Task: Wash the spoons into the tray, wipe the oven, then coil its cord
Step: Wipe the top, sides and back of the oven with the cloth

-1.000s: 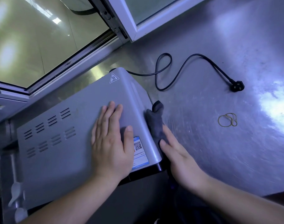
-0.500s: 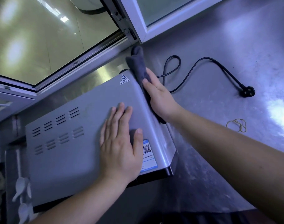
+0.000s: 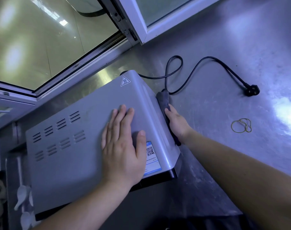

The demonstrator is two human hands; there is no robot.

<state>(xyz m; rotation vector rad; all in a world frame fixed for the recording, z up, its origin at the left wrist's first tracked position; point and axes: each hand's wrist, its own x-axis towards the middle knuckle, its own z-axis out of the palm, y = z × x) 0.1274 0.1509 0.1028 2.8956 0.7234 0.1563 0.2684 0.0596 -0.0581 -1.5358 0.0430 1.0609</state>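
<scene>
Two hands engaged: my left hand (image 3: 123, 146) flat, fingers together, steadying the oven (image 3: 71, 146); my right hand (image 3: 176, 124) pressing the cloth (image 3: 163, 98) flat against its side. Risk: cloth snagging the nearby cord (image 3: 191, 70).

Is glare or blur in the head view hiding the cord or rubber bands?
Head view: bright glare washes the counter at its right edge, beside the rubber bands, yet they read clearly; the cord and plug are sharp; reflections smear the window glass.
</scene>
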